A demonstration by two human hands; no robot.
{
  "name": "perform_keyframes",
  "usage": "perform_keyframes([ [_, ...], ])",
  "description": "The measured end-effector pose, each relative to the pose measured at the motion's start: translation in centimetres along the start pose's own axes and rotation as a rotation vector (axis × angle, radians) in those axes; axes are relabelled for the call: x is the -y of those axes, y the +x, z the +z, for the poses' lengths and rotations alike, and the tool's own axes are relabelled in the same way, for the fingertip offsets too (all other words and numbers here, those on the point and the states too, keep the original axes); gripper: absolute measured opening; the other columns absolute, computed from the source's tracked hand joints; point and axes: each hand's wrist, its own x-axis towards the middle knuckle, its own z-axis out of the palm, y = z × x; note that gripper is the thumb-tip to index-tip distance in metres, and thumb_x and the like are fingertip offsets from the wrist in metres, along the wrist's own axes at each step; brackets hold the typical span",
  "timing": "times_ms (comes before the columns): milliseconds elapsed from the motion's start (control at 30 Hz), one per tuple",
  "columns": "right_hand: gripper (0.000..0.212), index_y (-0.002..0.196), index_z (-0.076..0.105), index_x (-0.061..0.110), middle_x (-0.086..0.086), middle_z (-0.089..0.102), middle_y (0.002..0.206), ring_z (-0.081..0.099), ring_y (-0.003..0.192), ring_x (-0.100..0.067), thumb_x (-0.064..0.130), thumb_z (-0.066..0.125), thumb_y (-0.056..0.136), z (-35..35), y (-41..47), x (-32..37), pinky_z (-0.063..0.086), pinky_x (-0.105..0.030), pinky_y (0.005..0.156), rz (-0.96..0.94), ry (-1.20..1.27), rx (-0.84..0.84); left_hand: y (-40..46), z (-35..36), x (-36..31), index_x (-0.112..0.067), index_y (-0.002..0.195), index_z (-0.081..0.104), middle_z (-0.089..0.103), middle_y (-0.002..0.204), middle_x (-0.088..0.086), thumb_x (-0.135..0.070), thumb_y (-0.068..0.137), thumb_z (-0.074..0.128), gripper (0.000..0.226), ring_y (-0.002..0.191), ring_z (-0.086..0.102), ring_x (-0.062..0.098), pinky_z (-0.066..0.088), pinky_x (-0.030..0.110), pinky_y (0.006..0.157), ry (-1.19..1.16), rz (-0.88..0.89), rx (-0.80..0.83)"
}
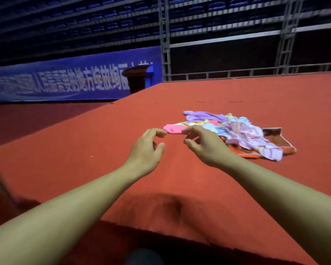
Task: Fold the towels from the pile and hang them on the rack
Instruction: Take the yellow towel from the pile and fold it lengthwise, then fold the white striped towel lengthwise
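Observation:
A loose pile of small towels (235, 131) in purple, pink, light blue, yellow, striped white and orange lies on the red cloth-covered table (103, 131), right of centre. Its pink towel (173, 128) sticks out to the left. My left hand (145, 150) hovers just left of that pink end, fingers loosely curled and holding nothing. Beside the pile's near left edge is my right hand (204, 146), fingers bent, fingertips close to the pink towel, nothing in its grasp. No rack is in view.
The table's near edge (157, 228) runs across the bottom, its left edge slants away. A blue banner (65, 81) and a dark lectern (136, 77) stand behind on the left. Metal truss frames (165, 39) and rows of blue seats fill the background.

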Motion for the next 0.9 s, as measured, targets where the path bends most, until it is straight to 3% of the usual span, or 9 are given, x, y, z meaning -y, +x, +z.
perform_keyframes([
  [100, 0.026, 0.118, 0.063, 0.018, 0.011, 0.063, 0.093, 0.057, 0.071, 0.001, 0.013, 0.062, 0.092, -0.8, -1.6, -5.0, 0.044, -0.019, 0.074, 0.131, -0.060, -0.017, 1.4, 6.3, 0.7, -0.026, 0.109, 0.060, 0.060, 0.111, -0.010, -0.006, 0.088, 0.062, 0.029, 0.080, 0.060, 0.014, 0.048, 0.031, 0.085, -0.125, 0.031, 0.070],
  [267, 0.026, 0.117, 0.063, 0.019, 0.009, 0.065, 0.092, 0.057, 0.069, 0.000, 0.013, 0.062, 0.092, -0.9, -3.9, -12.6, 0.040, -0.021, 0.073, 0.298, -0.117, -0.030, 3.3, 15.5, 1.8, -0.032, 0.105, 0.058, 0.063, 0.108, -0.011, -0.001, 0.087, 0.061, 0.036, 0.082, 0.060, 0.010, 0.044, 0.015, 0.078, -0.265, 0.067, 0.137],
  [400, 0.024, 0.113, 0.063, 0.022, 0.011, 0.065, 0.089, 0.060, 0.070, -0.010, 0.014, 0.062, 0.091, -0.5, -4.5, -17.4, 0.043, -0.026, 0.075, 0.406, -0.167, -0.097, 5.5, 22.1, 2.5, -0.031, 0.105, 0.059, 0.064, 0.103, -0.013, -0.003, 0.089, 0.060, 0.032, 0.071, 0.056, 0.008, 0.050, 0.031, 0.080, -0.381, 0.001, 0.179],
  [500, 0.025, 0.113, 0.063, 0.022, 0.010, 0.064, 0.088, 0.062, 0.071, -0.015, 0.012, 0.062, 0.091, -0.1, -4.3, -20.9, 0.045, -0.028, 0.077, 0.477, -0.184, -0.166, 6.8, 26.4, 2.5, -0.029, 0.105, 0.061, 0.064, 0.096, -0.021, -0.007, 0.089, 0.061, 0.028, 0.064, 0.052, 0.000, 0.049, 0.028, 0.079, -0.477, -0.113, 0.159],
  [700, 0.030, 0.118, 0.061, 0.015, 0.007, 0.064, 0.095, 0.065, 0.086, -0.021, 0.011, 0.064, 0.089, 0.4, -1.2, -27.0, 0.049, -0.040, 0.087, 0.513, -0.181, -0.352, 9.8, 32.8, 2.6, -0.028, 0.106, 0.060, 0.066, 0.098, -0.014, -0.008, 0.088, 0.065, 0.028, 0.077, 0.062, 0.011, 0.051, 0.031, 0.080, -0.534, -0.065, 0.175],
  [800, 0.031, 0.118, 0.060, 0.011, -0.001, 0.068, 0.104, 0.064, 0.093, -0.023, 0.012, 0.065, 0.088, 0.5, 1.4, -29.6, 0.045, -0.031, 0.086, 0.507, -0.187, -0.413, 11.3, 34.9, 3.3, -0.027, 0.108, 0.060, 0.065, 0.094, -0.015, -0.009, 0.089, 0.065, 0.026, 0.061, 0.056, -0.004, 0.051, 0.027, 0.075, -0.602, -0.163, 0.109],
  [900, 0.035, 0.121, 0.058, 0.013, -0.004, 0.066, 0.112, 0.062, 0.101, -0.022, 0.016, 0.066, 0.087, 0.8, 4.1, -32.1, 0.042, -0.027, 0.086, 0.514, -0.199, -0.448, 11.7, 35.7, 4.2, -0.030, 0.104, 0.056, 0.064, 0.093, -0.015, -0.006, 0.090, 0.065, 0.030, 0.058, 0.052, -0.006, 0.044, 0.014, 0.062, -0.733, -0.217, 0.000],
])
